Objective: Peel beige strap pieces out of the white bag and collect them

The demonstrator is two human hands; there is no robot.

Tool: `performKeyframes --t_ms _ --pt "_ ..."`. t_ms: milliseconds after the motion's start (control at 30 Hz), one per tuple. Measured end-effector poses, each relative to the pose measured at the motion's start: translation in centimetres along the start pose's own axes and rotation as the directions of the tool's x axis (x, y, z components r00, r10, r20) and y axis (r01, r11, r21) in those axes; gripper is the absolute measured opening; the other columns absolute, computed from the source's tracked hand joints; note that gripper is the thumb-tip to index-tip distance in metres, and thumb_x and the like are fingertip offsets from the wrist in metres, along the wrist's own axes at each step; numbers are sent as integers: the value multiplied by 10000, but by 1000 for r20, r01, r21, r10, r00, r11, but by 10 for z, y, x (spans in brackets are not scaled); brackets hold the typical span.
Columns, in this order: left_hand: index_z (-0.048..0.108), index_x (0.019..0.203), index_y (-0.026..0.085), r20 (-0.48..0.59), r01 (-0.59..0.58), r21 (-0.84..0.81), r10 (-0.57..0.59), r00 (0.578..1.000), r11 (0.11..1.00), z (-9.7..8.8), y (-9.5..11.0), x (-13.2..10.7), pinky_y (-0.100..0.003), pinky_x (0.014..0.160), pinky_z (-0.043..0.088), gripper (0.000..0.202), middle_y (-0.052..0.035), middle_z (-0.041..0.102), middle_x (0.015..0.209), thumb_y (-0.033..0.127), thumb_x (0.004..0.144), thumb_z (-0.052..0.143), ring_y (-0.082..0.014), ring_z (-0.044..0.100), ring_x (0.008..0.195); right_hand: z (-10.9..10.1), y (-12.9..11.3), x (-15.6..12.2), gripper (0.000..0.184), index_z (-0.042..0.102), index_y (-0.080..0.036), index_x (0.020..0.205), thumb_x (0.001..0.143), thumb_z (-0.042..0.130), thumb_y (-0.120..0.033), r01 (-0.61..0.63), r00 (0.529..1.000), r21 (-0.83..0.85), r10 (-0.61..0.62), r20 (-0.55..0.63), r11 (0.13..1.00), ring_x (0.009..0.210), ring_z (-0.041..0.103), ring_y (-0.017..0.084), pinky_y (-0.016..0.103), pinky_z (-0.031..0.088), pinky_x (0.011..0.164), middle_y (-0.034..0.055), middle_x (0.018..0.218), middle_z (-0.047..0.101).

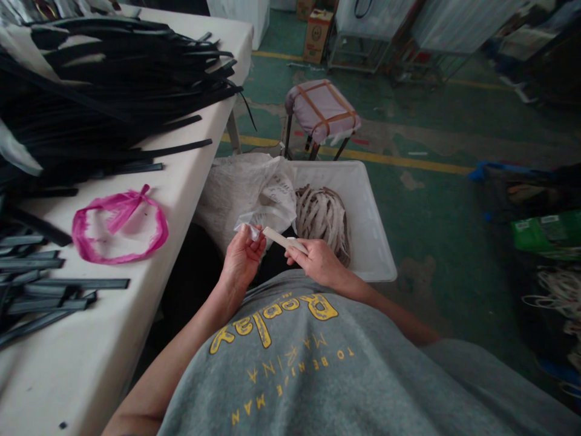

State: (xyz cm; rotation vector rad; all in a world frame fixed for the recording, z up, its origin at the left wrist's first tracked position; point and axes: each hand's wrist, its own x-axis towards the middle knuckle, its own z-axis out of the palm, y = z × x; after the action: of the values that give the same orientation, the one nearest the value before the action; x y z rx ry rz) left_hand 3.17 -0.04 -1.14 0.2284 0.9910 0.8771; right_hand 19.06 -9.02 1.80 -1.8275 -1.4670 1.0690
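While the right hand (pixel 320 261) pinches one end of a pale flat strip (pixel 280 238) between thumb and fingers, the strip's free end points toward ten o'clock, at the left hand (pixel 241 259). That left hand is curled narrow, its fingertips closed on a small white scrap (pixel 251 231) just beside the strip's tip; whether scrap and strip are joined cannot be told. Both hands sit just above the grey printed shirt (pixel 318 363), low in the middle of the view. At twelve o'clock from the right hand stands a white plastic bin (pixel 363 206) holding a heap of similar pale strips (pixel 323 215). A crumpled clear plastic bag (pixel 245 184) droops over the bin's left rim, at twelve o'clock from the left hand. At nine o'clock runs a white table (pixel 177 200) carrying a loop of pink plastic band (pixel 118 225) and piles of black strips (pixel 113 91). Far off at twelve o'clock, a padded stool (pixel 321 109) bound with tape stands on the green floor (pixel 431 200).
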Motion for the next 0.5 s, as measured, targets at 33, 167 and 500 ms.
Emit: performKeyframes --t_ms 33,167,500 --pt "631 834 188 6 -5 1 5 1000 1000 0 0 0 -210 717 555 220 -1 733 820 367 831 759 -104 704 729 0 0 0 259 722 -177 869 975 514 -292 1 1000 5 -1 0 1000 708 693 152 255 467 675 31 772 758" --pt "629 844 205 39 -39 50 37 999 998 0 -1 1 -223 733 554 271 4 733 833 412 786 794 -130 717 808 4 -1 0 248 725 -170 884 962 528 -298 -8 998 -9 9 60 1000 684 688 151 247 457 643 34 762 759" --pt "687 806 233 197 28 80 -43 979 996 -1 -18 -8 -212 673 525 99 32 723 787 301 875 704 -99 638 682 5 -3 13 309 721 -233 858 938 492 -425 -65 995 80 58 84 995 531 622 182 321 431 519 82 808 762"
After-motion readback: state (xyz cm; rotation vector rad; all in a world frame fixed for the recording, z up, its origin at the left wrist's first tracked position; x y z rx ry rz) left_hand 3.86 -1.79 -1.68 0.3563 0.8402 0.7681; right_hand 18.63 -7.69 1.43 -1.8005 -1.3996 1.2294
